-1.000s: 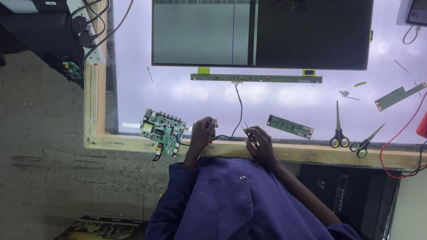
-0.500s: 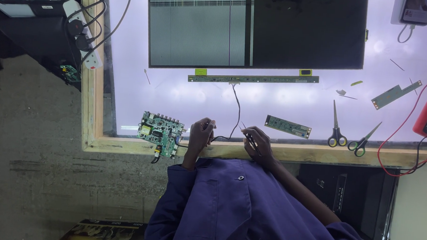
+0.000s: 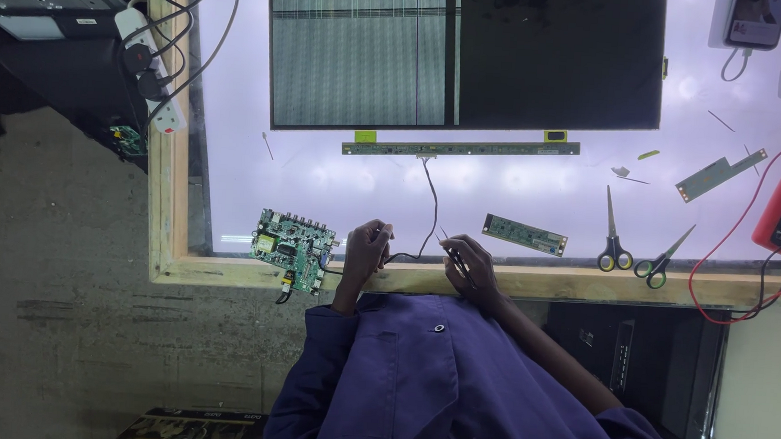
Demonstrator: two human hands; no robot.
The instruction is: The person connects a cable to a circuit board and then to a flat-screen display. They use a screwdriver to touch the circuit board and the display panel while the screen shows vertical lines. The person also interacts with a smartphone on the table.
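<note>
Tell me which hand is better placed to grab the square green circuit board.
Probably left. The left hand is beside the square green circuit board, though pinching a thin black cable; the right hand is farther off, holding a slim tool.

a big bare display panel [image 3: 464, 57] lies on my lightbox, left half grey-striped, right half black; phone screen [image 3: 757, 20] top right.

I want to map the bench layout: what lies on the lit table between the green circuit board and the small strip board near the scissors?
In the head view, both hands, left and right, lie between the green circuit board and strip board, with a thin dark cable between them.
</note>
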